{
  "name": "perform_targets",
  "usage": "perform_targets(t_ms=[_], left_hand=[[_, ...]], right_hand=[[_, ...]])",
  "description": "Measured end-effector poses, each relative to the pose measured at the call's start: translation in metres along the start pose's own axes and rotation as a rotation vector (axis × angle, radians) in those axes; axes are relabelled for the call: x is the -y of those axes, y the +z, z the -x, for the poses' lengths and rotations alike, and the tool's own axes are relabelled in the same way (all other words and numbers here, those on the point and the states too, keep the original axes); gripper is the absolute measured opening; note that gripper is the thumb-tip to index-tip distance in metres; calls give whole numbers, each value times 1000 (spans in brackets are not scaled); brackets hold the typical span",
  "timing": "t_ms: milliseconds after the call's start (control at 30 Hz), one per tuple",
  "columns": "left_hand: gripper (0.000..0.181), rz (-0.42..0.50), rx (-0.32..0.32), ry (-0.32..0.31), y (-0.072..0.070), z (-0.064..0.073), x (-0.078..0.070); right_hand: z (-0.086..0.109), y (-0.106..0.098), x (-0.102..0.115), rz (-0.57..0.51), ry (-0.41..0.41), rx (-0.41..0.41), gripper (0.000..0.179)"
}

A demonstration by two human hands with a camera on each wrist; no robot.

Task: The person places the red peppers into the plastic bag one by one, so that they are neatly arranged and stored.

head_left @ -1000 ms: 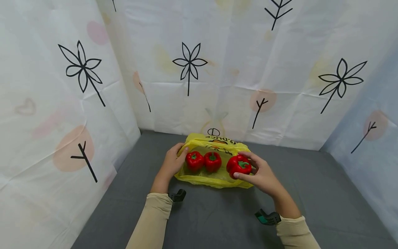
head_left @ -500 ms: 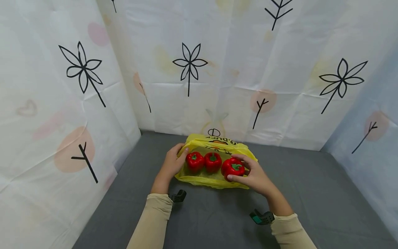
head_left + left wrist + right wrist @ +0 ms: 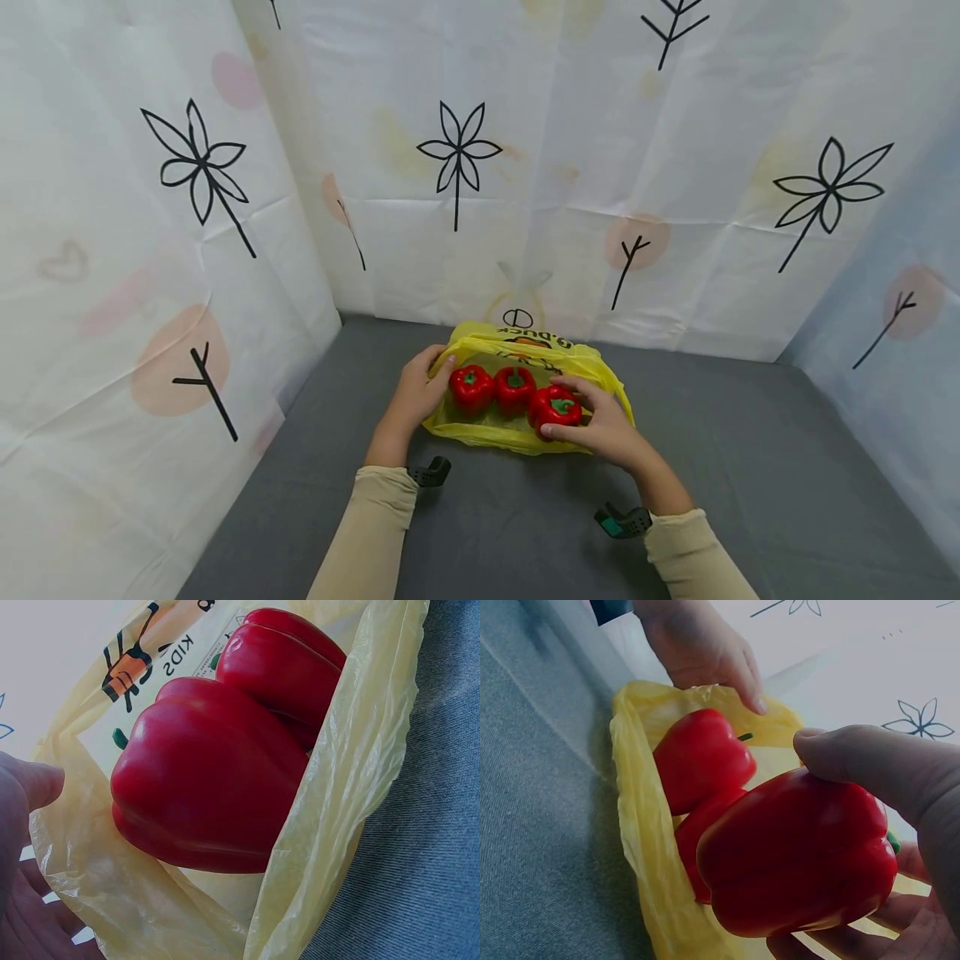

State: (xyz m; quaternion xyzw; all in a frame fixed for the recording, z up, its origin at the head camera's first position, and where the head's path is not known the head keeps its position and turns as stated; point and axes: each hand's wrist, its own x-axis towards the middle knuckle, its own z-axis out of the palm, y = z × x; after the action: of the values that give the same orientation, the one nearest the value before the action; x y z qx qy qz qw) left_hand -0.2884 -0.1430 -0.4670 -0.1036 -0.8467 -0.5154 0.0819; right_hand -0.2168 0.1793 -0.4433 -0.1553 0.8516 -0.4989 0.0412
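A yellow plastic bag [image 3: 495, 435] with dark print lies with its mouth spread toward me. Inside, on the left, sit two red bell peppers side by side, the left pepper [image 3: 471, 389] and the middle pepper [image 3: 514, 390]. My right hand [image 3: 609, 425] grips a third red bell pepper [image 3: 799, 851] between thumb and fingers, over the bag's right part and close to the middle one. At the bag's left edge, my left hand [image 3: 415, 392] holds the plastic, thumb [image 3: 41, 784] on the inner side and fingers outside.
A dark grey cloth [image 3: 750, 467] covers the table. Patterned white fabric [image 3: 555, 250] hangs behind the bag, with more at the left and right sides. A dark band [image 3: 626, 522] sits at the right wrist.
My right hand has moved left with its bell pepper, bringing it beside the middle one. The bag's right edge now shows behind that hand. My left hand has stayed put.
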Motion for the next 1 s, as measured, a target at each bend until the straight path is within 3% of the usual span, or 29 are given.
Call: perform_targets(t_ms=[433,1000], left_hand=[[35,-14,1,4,0,-1,0],[37,-9,16,4,1,-1,2]], right_hand=[[-8,4,-10,25,-1,17,80],[-15,5,-16,87,84,-32,80]])
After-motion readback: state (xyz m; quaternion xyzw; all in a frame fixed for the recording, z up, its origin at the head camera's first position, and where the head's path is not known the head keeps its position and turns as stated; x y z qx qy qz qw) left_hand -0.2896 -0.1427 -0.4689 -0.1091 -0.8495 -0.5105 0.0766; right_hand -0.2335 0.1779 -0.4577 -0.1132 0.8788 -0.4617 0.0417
